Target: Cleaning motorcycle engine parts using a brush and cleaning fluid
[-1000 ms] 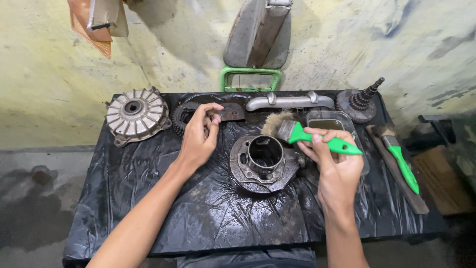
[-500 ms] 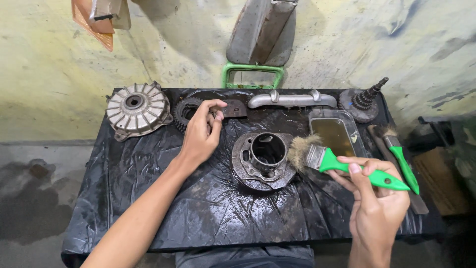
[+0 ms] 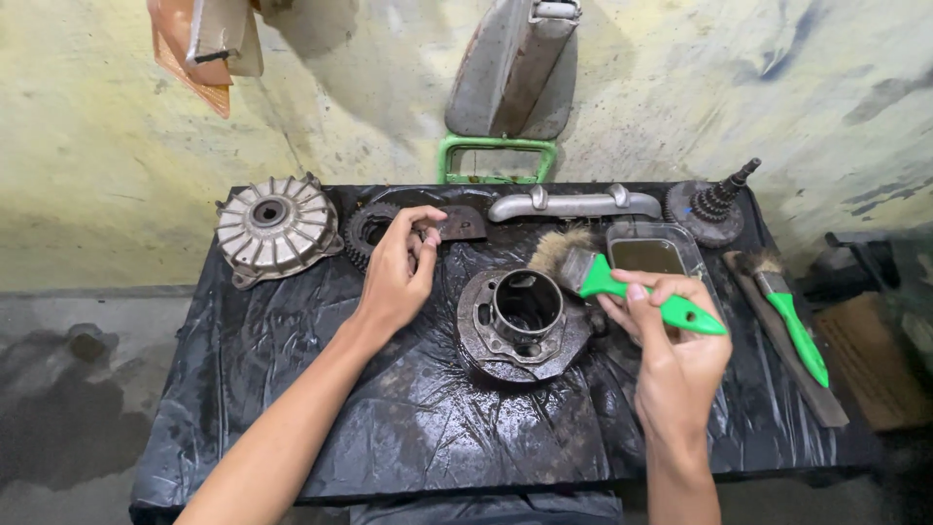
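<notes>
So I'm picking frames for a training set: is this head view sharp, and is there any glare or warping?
Head view: mostly sharp; the right hand and its green brush show no obvious motion blur. The wet black sheet throws scattered glare, and the oily round part glints. The table's edges bow, as with a wide lens. Corners fall dark; light is soft and even, with faint shadows.

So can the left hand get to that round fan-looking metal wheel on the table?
Probably yes. The left hand sits at the dark sprocket right beside the finned metal wheel, and only bare black sheet lies between them, nothing blocking.
</notes>
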